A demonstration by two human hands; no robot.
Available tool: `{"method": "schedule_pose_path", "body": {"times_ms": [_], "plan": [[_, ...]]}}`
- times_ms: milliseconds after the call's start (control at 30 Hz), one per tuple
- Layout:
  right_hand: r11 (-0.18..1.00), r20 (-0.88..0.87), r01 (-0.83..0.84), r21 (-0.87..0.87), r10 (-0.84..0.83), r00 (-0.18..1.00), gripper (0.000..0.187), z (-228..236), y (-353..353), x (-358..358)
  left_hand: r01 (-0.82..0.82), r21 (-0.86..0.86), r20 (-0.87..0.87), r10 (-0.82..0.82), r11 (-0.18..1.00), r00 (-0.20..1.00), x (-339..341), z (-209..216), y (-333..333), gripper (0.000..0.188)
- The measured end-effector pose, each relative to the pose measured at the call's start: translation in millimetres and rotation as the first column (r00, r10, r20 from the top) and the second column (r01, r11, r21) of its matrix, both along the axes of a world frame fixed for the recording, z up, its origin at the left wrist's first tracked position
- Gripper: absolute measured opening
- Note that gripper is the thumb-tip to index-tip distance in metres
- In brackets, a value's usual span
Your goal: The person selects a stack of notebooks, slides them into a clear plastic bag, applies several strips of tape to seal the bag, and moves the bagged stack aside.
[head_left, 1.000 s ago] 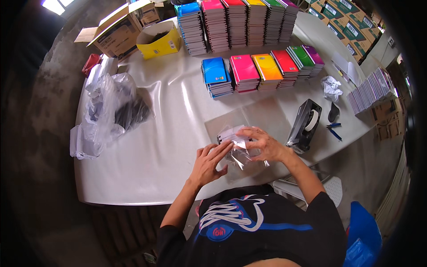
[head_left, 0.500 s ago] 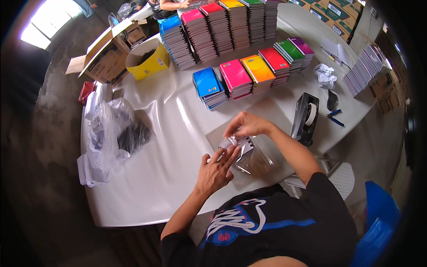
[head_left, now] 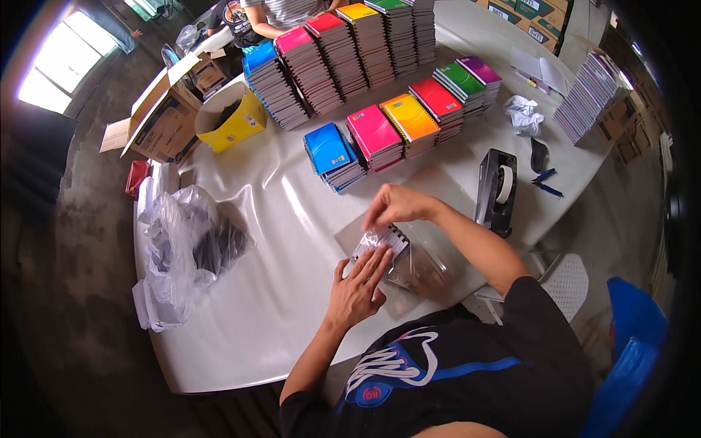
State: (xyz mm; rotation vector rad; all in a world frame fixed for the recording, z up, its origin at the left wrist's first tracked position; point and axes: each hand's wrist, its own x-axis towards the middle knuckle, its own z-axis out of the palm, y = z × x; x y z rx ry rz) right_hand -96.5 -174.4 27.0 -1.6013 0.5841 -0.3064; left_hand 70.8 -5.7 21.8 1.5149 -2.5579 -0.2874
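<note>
A small spiral-bound notebook (head_left: 394, 239) with a pale face up lies in a clear plastic bag (head_left: 425, 271) on the table in front of me. My left hand (head_left: 355, 288) rests on it from the near side, fingers stretched out and pressing the plastic flat. Over the notebook's far edge, my right hand (head_left: 398, 205) has thumb and fingers pinched together on the shiny plastic. Its fingertips are partly hidden. Under the notebook a flat, see-through sheet (head_left: 438, 182) covers part of the tabletop.
Notebook stacks in several colours, including a blue one (head_left: 328, 150), stand beyond my hands. A tape dispenser (head_left: 496, 191), blue cutters (head_left: 546, 184) and crumpled paper (head_left: 523, 115) lie right. Plastic bags (head_left: 186, 241), a yellow bin (head_left: 232, 120) and an open carton (head_left: 168, 120) stand left.
The view has shifted slightly. My right hand has moved a little toward the notebook's far left edge, uncovering more of its spiral. My left hand still lies flat on it.
</note>
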Motion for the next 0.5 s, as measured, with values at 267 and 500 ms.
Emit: {"method": "schedule_pose_path", "body": {"times_ms": [267, 500], "plan": [[0.929, 0.394, 0.37, -0.002, -0.339, 0.854, 0.025, 10, 6, -15, 0.014, -0.088, 0.052, -0.009, 0.996, 0.999, 0, 3, -3, 0.078], [0.941, 0.14, 0.168, -0.294, -0.131, 0.981, 0.046, -7, 51, -65, -0.14, -0.276, -0.181, 0.092, 0.951, 0.979, 23, -33, 26, 0.075]]}}
